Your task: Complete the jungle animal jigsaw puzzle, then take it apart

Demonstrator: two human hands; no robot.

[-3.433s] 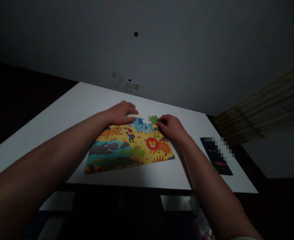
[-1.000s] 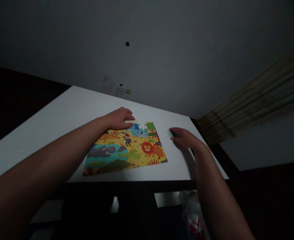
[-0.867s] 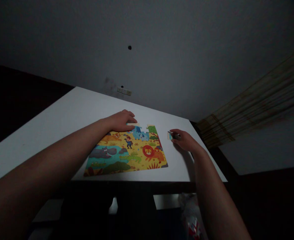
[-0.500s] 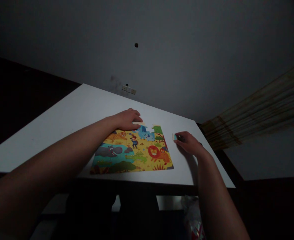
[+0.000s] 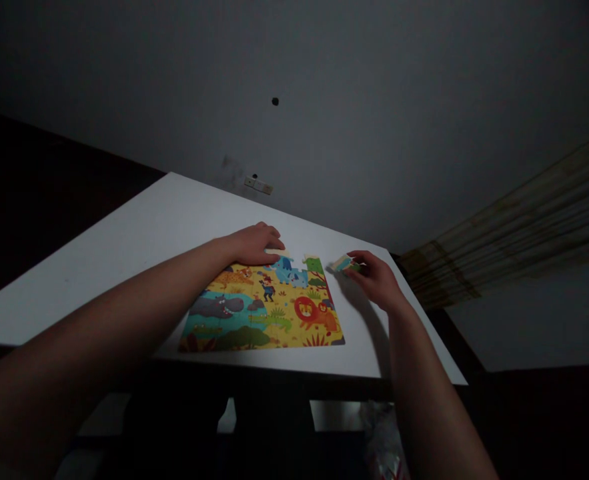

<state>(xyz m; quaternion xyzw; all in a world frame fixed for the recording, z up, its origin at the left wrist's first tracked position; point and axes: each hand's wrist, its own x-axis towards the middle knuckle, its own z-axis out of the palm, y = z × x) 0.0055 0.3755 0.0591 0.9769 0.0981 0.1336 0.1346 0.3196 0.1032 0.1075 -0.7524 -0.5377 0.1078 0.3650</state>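
Head view: one small cream-and-blue jigsaw piece [image 5: 343, 263] is pinched between thumb and fingers of your right hand [image 5: 374, 277], just right of one flat, multicoloured animal jigsaw [image 5: 274, 313]; your left hand [image 5: 255, 245], fingers loosely spread, covers its far-left corner on one white table [image 5: 149, 220].

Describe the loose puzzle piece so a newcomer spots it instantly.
On the white table lies a colourful animal puzzle. Just right of it, the right hand holds one small piece with pale blue and cream showing. Unlike its interlocked neighbours, it is apart from the puzzle.
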